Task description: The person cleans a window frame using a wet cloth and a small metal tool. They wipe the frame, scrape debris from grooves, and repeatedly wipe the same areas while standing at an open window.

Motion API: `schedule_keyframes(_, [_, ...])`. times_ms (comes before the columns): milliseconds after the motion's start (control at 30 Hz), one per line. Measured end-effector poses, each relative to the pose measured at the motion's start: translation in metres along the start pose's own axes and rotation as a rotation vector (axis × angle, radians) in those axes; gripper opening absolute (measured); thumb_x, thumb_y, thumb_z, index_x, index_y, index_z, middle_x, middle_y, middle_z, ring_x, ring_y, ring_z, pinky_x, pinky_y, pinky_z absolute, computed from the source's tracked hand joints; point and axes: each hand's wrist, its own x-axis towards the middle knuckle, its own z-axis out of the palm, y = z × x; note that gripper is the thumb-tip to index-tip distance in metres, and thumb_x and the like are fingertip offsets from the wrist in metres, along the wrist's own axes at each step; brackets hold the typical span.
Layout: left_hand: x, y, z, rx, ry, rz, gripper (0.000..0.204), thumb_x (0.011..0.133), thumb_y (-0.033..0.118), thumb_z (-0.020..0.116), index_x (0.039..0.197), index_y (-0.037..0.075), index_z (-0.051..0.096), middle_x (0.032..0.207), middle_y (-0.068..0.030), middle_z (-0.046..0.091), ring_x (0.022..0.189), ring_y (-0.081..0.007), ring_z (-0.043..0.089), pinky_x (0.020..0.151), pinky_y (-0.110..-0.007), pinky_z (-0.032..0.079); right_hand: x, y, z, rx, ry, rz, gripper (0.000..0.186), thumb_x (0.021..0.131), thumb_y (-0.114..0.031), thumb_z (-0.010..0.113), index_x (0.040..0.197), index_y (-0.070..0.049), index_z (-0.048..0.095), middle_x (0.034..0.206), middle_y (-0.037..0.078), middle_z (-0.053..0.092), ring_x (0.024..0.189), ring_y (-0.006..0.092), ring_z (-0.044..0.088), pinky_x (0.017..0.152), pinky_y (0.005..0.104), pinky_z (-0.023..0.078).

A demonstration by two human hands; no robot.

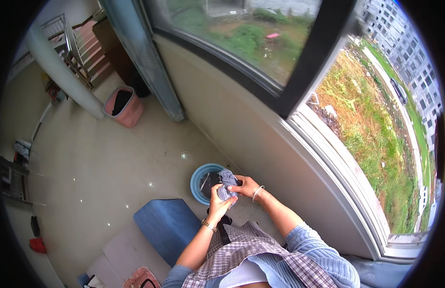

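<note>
both hands, left hand and right hand, were clenched on a small crumpled grey cloth just above the round blue plastic basin on the floor. wringing looked best done with opposite twists, low over the basin. farther off stood a pink bin.

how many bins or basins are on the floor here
2. A blue basin sits by the wall under both hands, left hand and right hand, which hold a grey cloth. A pink bin stands farther off near the curtain. Others may be hidden.
</note>
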Motion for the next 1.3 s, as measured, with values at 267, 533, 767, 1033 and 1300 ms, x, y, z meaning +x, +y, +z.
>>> schedule_keyframes(267, [-0.049, 0.039, 0.098, -0.441, -0.01, 0.027, 0.034, 0.093, 0.004, 0.062, 0.124, 0.011, 0.049, 0.114, -0.0055, 0.059, 0.105, -0.0154, 0.061, 0.092, -0.032, 0.052, -0.144, -0.014, -0.034, 0.274, 0.427, -0.115, 0.057, 0.082, -0.03, 0.081, 0.128, -0.003, 0.06, 0.078, 0.001, 0.061, 0.063, 0.0071, 0.055, 0.054, 0.0232, 0.045])
schedule_keyframes(533, [-0.089, 0.056, 0.193, -0.385, -0.218, 0.112, 0.039, 0.086, -0.006, 0.066, 0.121, 0.009, 0.056, 0.113, -0.0039, 0.06, 0.102, -0.0142, 0.061, 0.091, -0.03, 0.051, -0.243, 0.018, -0.07, -0.039, 0.89, -0.056, 0.052, 0.076, -0.03, 0.083, 0.113, 0.002, 0.065, 0.089, 0.013, 0.071, 0.083, 0.0179, 0.068, 0.078, 0.0331, 0.055])
schedule_keyframes(767, [-0.028, 0.057, 0.201, -0.595, -0.137, -0.039, 0.04, 0.078, -0.015, 0.054, 0.106, 0.012, 0.045, 0.097, -0.0023, 0.053, 0.092, -0.0153, 0.056, 0.087, -0.031, 0.047, -0.278, 0.02, -0.075, -0.158, 1.351, -0.313, 0.033, 0.083, 0.001, 0.059, 0.116, -0.003, 0.063, 0.087, 0.013, 0.075, 0.074, 0.0182, 0.072, 0.069, 0.0302, 0.057])
schedule_keyframes(1033, [-0.033, 0.082, 0.189, -0.436, -0.361, -0.261, 0.039, 0.093, -0.001, 0.055, 0.13, 0.007, 0.049, 0.115, -0.0091, 0.059, 0.101, -0.0188, 0.063, 0.088, -0.034, 0.056, -0.259, -0.017, -0.03, -0.257, 1.097, -0.354, 0.052, 0.074, -0.03, 0.087, 0.113, -0.002, 0.066, 0.104, 0.012, 0.066, 0.079, 0.019, 0.065, 0.072, 0.0307, 0.054])
schedule_keyframes(1300, [-0.021, 0.081, 0.167, -0.256, -0.623, -0.428, 0.025, 0.097, 0.001, 0.051, 0.121, 0.001, 0.058, 0.117, -0.0128, 0.065, 0.109, -0.025, 0.065, 0.097, -0.044, 0.054, -0.256, -0.009, -0.012, -0.196, 1.326, -0.222, 0.035, 0.08, -0.022, 0.081, 0.105, -0.002, 0.068, 0.086, 0.012, 0.071, 0.072, 0.0214, 0.068, 0.068, 0.0317, 0.055])
